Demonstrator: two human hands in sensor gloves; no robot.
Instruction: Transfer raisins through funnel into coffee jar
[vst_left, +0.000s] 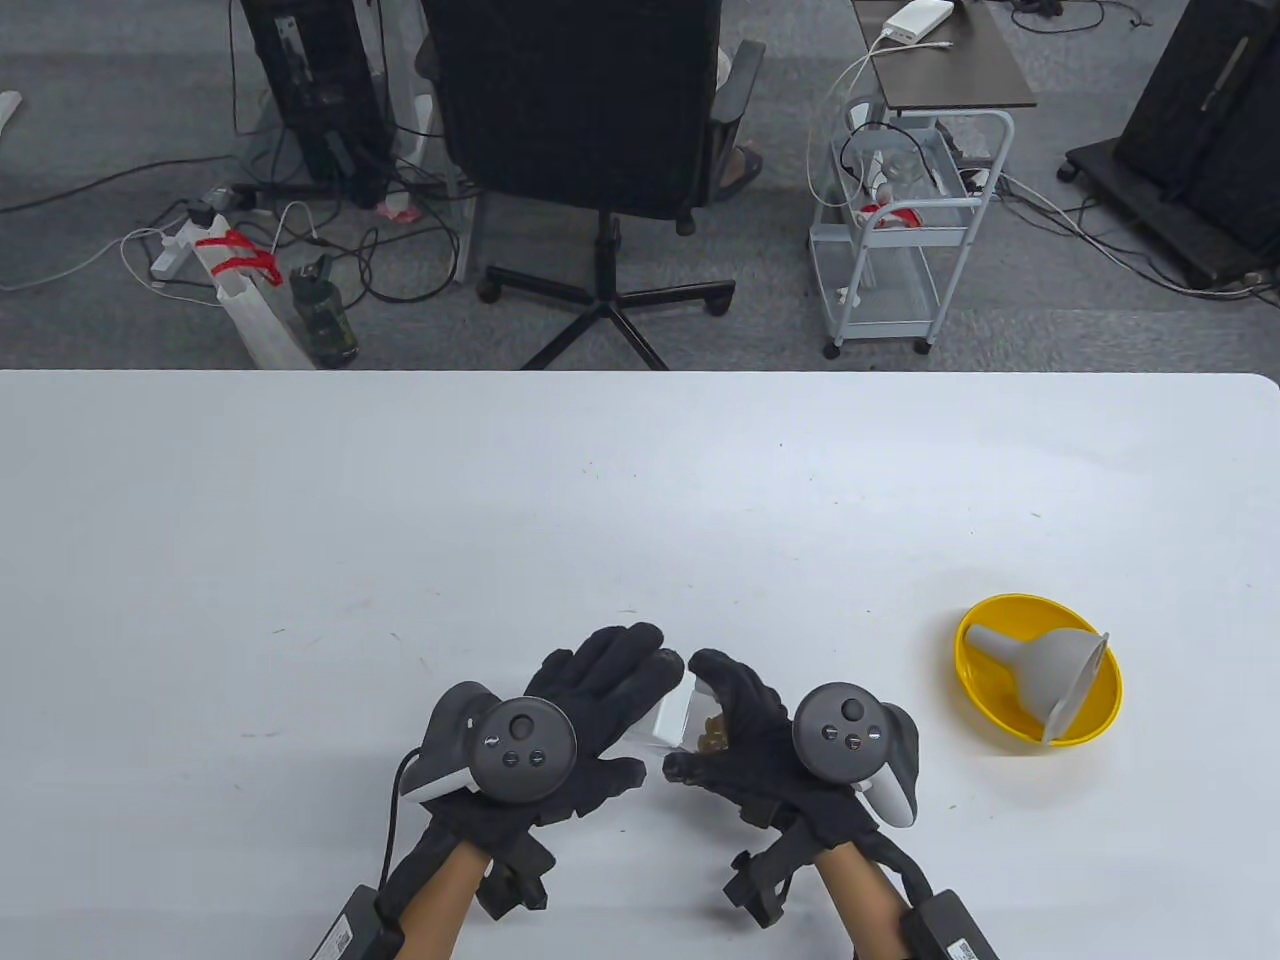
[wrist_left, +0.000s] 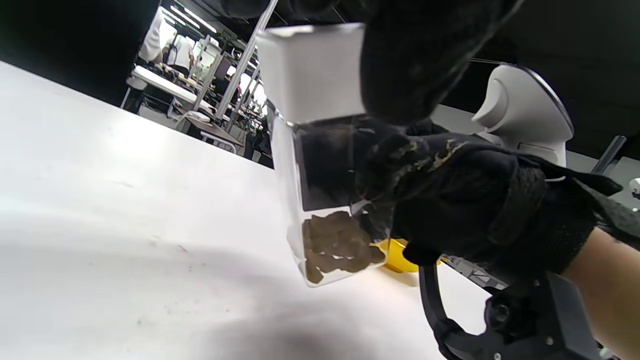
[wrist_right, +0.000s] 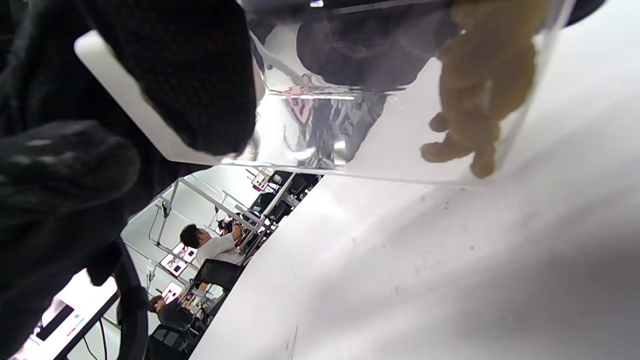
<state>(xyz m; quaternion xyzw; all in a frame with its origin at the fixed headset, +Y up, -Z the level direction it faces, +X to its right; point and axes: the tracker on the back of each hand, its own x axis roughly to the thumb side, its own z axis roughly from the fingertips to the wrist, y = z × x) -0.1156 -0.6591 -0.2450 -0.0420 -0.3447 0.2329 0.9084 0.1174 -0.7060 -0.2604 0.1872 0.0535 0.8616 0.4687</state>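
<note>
A clear square coffee jar (wrist_left: 295, 165) with a white lid (vst_left: 672, 715) is held between both hands near the table's front edge. Brown raisins (wrist_left: 337, 245) lie at its bottom; they also show in the right wrist view (wrist_right: 480, 85). My left hand (vst_left: 640, 680) grips the lid, its fingers (wrist_left: 415, 60) wrapped over the lid. My right hand (vst_left: 705, 725) grips the jar body (wrist_right: 350, 135). The jar is tilted and just above the table. A grey funnel (vst_left: 1050, 675) lies on its side in a yellow bowl (vst_left: 1095, 725), to the right of my right hand.
The white table (vst_left: 400, 520) stretches far back and to both sides. Its far edge runs across the middle of the table view. The yellow bowl peeks out behind the jar in the left wrist view (wrist_left: 397, 250).
</note>
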